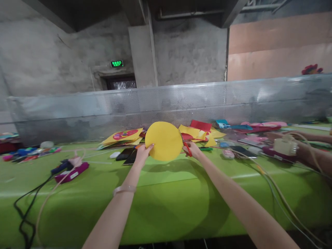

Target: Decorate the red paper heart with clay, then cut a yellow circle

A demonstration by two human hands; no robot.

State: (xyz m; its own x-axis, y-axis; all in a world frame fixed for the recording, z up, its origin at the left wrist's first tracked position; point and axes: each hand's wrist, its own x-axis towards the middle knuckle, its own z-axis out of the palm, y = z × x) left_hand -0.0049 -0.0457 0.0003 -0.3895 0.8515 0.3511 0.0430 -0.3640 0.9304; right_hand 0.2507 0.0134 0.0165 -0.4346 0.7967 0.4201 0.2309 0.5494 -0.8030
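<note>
My left hand (pixel 144 153) pinches the lower left edge of a round yellow paper disc (pixel 164 140), held upright above the green table (pixel 166 193). My right hand (pixel 191 149) grips red-handled scissors (pixel 185 144), whose blades meet the disc's right edge. Both arms reach forward from the near edge, and a bracelet sits on my left wrist.
Yellow and red paper sheets (pixel 121 136) pile up behind the disc, with dark phones (pixel 127 154) beside my left hand. A purple case and cables (pixel 71 172) lie at the left. Another person's arms (pixel 308 147) rest at the right. A perforated metal screen (pixel 166 103) backs the table.
</note>
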